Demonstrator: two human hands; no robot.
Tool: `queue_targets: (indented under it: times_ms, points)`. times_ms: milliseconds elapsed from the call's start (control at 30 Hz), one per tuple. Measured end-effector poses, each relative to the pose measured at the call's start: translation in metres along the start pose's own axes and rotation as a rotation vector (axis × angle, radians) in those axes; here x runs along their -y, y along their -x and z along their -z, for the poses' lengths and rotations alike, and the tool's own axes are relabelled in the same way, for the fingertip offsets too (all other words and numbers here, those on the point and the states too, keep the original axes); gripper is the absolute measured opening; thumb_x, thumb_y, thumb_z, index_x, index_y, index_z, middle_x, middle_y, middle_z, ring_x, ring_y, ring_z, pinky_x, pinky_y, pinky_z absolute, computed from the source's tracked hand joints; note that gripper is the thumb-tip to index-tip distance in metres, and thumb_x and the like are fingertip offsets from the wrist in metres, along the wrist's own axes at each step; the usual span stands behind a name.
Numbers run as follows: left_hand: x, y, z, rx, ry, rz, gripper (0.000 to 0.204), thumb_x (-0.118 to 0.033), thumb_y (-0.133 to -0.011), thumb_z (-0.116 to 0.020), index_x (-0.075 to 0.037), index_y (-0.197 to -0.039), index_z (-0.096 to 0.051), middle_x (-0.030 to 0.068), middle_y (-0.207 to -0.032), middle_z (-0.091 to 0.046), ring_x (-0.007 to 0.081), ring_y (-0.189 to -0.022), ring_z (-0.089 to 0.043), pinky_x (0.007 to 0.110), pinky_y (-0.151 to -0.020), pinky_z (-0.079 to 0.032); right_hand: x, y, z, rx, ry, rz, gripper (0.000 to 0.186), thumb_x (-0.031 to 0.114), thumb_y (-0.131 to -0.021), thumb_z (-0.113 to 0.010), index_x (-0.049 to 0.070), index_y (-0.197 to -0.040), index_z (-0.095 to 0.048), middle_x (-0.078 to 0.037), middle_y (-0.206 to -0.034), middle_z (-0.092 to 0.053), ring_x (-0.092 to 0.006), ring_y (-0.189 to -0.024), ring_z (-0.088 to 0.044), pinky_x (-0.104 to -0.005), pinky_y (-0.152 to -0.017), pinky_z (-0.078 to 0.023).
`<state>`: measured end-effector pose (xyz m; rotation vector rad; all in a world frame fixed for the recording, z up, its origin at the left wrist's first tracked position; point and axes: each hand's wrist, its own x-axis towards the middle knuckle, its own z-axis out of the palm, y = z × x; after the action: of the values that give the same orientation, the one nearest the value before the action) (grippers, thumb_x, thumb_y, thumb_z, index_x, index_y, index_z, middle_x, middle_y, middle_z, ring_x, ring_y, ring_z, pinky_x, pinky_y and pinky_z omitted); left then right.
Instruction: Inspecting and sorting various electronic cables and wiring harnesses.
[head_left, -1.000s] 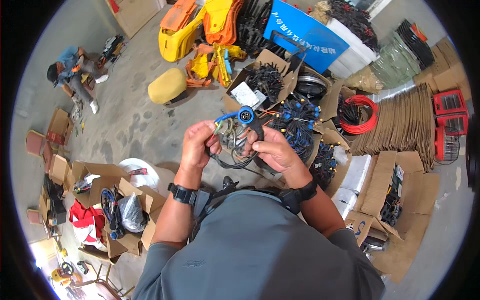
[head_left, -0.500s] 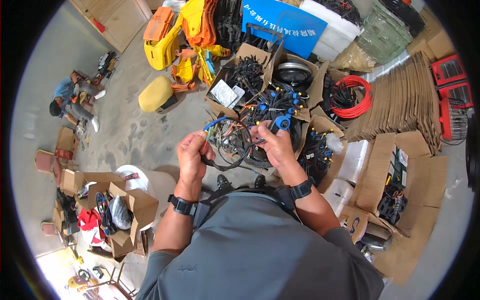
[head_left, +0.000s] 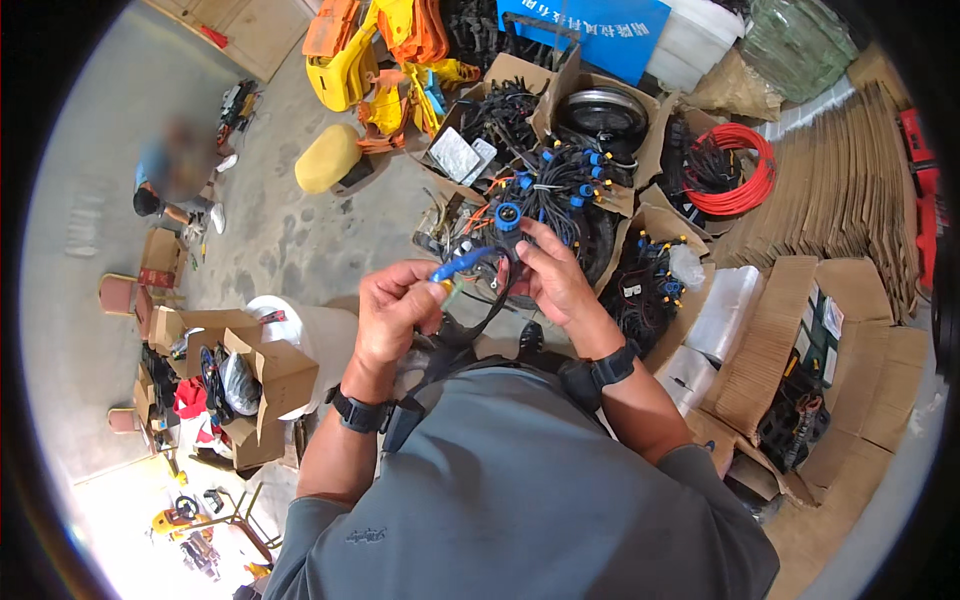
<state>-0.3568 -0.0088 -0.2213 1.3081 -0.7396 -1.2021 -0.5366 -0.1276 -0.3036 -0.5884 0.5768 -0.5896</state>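
Observation:
My left hand (head_left: 400, 308) is closed, its thumb and forefinger pinching a blue wire end (head_left: 462, 264) that points toward the other hand. A small yellow-green bit shows by those fingertips. My right hand (head_left: 556, 276) has its fingers closed round a black cable, just below a round blue connector (head_left: 508, 216) whose face is turned up. The black cable (head_left: 490, 312) hangs down in a loop between both hands, in front of my body. Some of the cable in the right hand is hidden by its fingers.
Beyond my hands, open cartons hold a bundle of black cables with blue connectors (head_left: 560, 185) and a wheel (head_left: 602, 118). A red hose coil (head_left: 735, 170) and stacked cardboard (head_left: 850, 190) lie right. A white bucket (head_left: 325, 340) stands left. A person (head_left: 180, 175) sits far left.
My left hand has come nearer to the right one, and the blue wire end now sits between them. The connector has swung left and upward in my right hand. The view has shifted slightly.

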Motion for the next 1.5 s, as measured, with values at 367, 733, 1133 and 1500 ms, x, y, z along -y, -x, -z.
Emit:
queue_targets:
  times_ms: [367, 733, 1133, 1500]
  points:
    - [0.001, 0.007, 0.031, -0.02, 0.185, -0.022, 0.028, -0.019, -0.088, -0.061, 0.006, -0.101, -0.062, 0.002, -0.054, -0.046, 0.0122, -0.041, -0.042, 0.028, -0.04, -0.035, -0.003, -0.008, -0.024, 0.524, 0.46, 0.057, 0.049, 0.04, -0.095, -0.055, 0.002, -0.125, -0.055, 0.003, -0.084, -0.057, -0.0055, -0.066, -0.049, -0.0213, -0.058, -0.041]
    - [0.051, 0.016, 0.053, -0.071, 0.364, 0.052, 0.021, -0.014, -0.086, -0.062, 0.004, -0.095, -0.063, 0.0012, -0.055, -0.047, 0.0126, -0.042, -0.045, 0.028, -0.042, -0.039, -0.011, -0.002, -0.033, 0.559, 0.098, -0.199, 0.063, 0.034, -0.074, -0.08, -0.002, -0.12, -0.055, -0.005, -0.089, -0.061, -0.0154, -0.078, -0.059, -0.0275, -0.072, -0.048]
    - [0.045, 0.016, 0.025, -0.037, 0.172, 0.141, 0.019, -0.014, -0.086, -0.066, 0.002, -0.095, -0.063, 0.0011, -0.06, -0.052, 0.012, -0.047, -0.05, 0.029, -0.048, -0.046, -0.001, 0.01, -0.02, 0.34, 0.276, -0.007, 0.055, 0.031, -0.076, -0.072, -0.002, -0.116, -0.053, -0.006, -0.09, -0.06, -0.0142, -0.076, -0.06, -0.0261, -0.075, -0.048]
    - [0.031, 0.024, 0.007, -0.079, -0.374, 0.144, 0.023, -0.018, -0.084, -0.071, 0.0, -0.096, -0.066, 0.0016, -0.07, -0.062, 0.0084, -0.059, -0.056, 0.024, -0.054, -0.045, 0.004, 0.008, -0.015, 0.379, 0.178, -0.057, 0.045, 0.031, -0.082, -0.06, -0.003, -0.111, -0.056, -0.01, -0.078, -0.06, -0.0172, -0.067, -0.058, -0.0294, -0.064, -0.047]
